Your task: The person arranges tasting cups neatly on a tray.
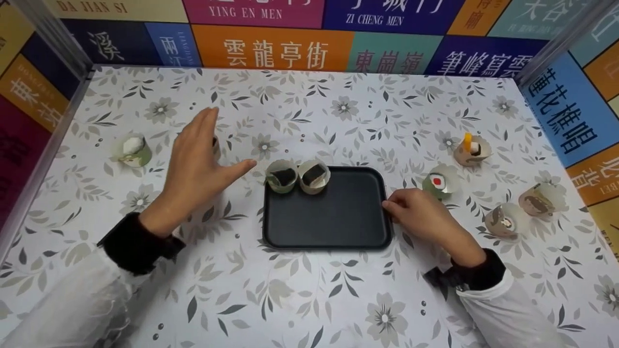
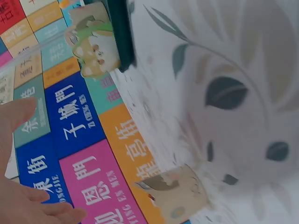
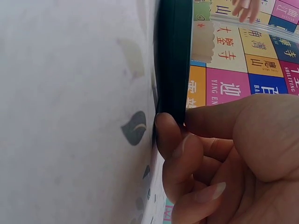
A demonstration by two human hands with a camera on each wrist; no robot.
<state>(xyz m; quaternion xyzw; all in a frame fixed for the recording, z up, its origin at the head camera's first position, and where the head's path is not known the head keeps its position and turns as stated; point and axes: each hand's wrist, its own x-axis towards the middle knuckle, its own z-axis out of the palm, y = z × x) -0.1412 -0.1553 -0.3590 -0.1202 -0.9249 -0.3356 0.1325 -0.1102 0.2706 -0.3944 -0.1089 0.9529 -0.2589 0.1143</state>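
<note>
Nearest are thin, wrinkled white sleeves (image 1: pixel 72 304) ending at black wristbands (image 1: pixel 133 244), above a white tabletop (image 1: pixel 290 309) printed with grey leaves and flowers. The person's right hand (image 1: pixel 425 215) grips the right edge of a shallow black rectangular tray (image 1: pixel 329 222) with rounded corners; only the right wrist view shows the thumb and fingertip pinching the rim from either side, the other fingers bent. Along the tray's far left part sit a green-sided paper cup (image 1: pixel 282 186) and a beige-sided paper cup (image 1: pixel 314 188), side by side, each with a dark, flat-topped piece inside. The left hand (image 1: pixel 193 159) grasps nothing, fingers extended and thumb spread wide. It nearly hides a beige paper cup with a printed animal face (image 2: pixel 184 196) from the head camera; the left wrist view shows that cup's side and scalloped edge, apart from the fingers. Farthest stands a wall of coloured, lettered blocks (image 1: pixel 290 50).
</note>
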